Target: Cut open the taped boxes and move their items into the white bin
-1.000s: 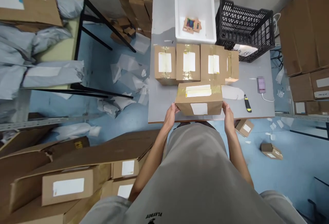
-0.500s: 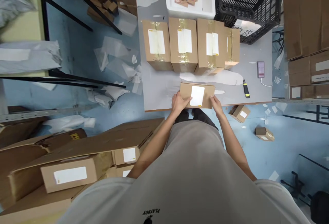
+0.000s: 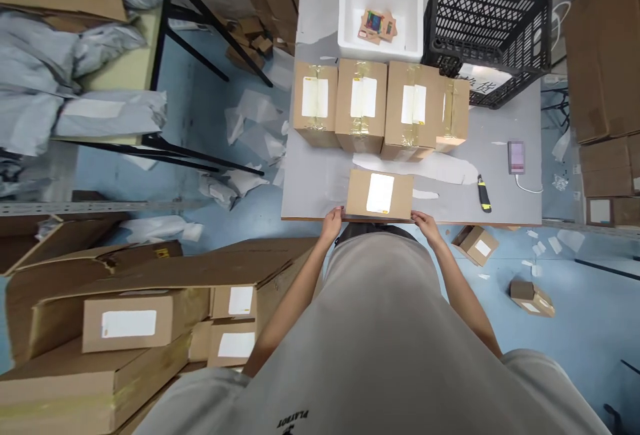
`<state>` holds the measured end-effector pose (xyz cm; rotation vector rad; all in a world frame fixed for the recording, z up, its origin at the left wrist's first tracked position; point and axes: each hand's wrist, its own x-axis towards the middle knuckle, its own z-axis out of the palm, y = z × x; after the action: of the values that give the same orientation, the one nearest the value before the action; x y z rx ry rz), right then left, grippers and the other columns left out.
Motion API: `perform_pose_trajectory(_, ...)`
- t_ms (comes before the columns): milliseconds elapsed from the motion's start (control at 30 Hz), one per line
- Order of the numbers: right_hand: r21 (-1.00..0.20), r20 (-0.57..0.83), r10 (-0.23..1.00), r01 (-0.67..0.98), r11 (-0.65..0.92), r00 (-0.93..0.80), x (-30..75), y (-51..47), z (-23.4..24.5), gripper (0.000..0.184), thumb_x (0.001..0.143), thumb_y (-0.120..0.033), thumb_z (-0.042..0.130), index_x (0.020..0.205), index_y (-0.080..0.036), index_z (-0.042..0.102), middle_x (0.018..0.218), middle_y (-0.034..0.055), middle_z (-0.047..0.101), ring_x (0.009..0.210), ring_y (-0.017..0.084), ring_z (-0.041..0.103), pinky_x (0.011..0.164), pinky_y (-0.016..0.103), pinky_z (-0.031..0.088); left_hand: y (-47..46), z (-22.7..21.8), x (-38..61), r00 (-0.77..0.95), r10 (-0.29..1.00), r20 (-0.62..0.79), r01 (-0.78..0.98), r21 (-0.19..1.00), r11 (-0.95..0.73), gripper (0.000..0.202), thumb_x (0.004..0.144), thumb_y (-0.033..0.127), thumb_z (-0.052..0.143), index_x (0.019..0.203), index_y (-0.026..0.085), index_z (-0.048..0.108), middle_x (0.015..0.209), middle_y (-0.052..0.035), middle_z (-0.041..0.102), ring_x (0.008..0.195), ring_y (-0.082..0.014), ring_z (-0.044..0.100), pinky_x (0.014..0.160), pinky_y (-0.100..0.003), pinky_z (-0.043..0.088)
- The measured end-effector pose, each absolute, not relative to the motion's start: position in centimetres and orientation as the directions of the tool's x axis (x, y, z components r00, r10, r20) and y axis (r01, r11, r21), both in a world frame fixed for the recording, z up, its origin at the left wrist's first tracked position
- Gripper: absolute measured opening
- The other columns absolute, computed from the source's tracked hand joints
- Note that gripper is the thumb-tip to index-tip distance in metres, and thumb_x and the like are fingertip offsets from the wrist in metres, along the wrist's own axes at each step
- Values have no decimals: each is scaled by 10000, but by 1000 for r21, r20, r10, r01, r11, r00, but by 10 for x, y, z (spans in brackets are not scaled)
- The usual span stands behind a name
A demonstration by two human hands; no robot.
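A small brown cardboard box [image 3: 355, 194] with a white label [image 3: 380, 193] lies at the near edge of the grey table, label up. My left hand [image 3: 331, 224] is closed at its near left corner, with the fingertips at the box's side. At the near right corner my right hand [image 3: 427, 225] has thumb and fingers pinched on the box's lower edge. The undersides of the fingers are partly hidden. Beyond the box stands a row of several taped, labelled cartons [image 3: 361, 130].
A white bin [image 3: 380, 48] with small printed cards and a black plastic crate [image 3: 493, 28] stand at the back. A utility knife [image 3: 483, 194] and a plugged-in phone [image 3: 517, 157] lie at right. Cartons [image 3: 127, 322] fill the lower left; small boxes [image 3: 475, 245] lie on the floor.
Both hands have shifted from the box's sides and top toward its near corners, and my left thumb has left the top. The camera view has also shifted.
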<state>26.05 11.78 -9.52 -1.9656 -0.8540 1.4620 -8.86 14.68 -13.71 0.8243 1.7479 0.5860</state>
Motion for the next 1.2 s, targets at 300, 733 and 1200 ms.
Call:
perform_pose_trajectory(300,-868,-461,873,123,-481,159,276,133,-73,516,859,-594,826,1214,-229,910,1382,112,855,1441,383,737,1350,604,465,135,-106,-81,-241,871,-428,109,880,462,651,1111,643,452,1243,133,834,1368,-200,821,1354,-341,763,1202,-492,602)
perform_pose_trajectory(733,-852,-451,887,249,-461,96,292,145,-82,516,920,-641,757,1198,-235,912,1412,109,843,1487,382,703,1339,583,473,135,-117,-87,-265,835,-483,118,843,525,567,1070,548,541,1372,137,788,1419,-199,804,1359,-335,758,1203,-504,604)
perform_pose_trajectory(1200,-837,-519,852,239,-492,-62,283,128,-103,598,742,-553,888,1212,-183,899,1350,94,867,1345,409,784,1248,593,566,122,-141,-76,-133,857,-497,186,837,515,460,752,425,923,1123,161,859,1306,-155,850,1289,-377,787,1197,-523,608)
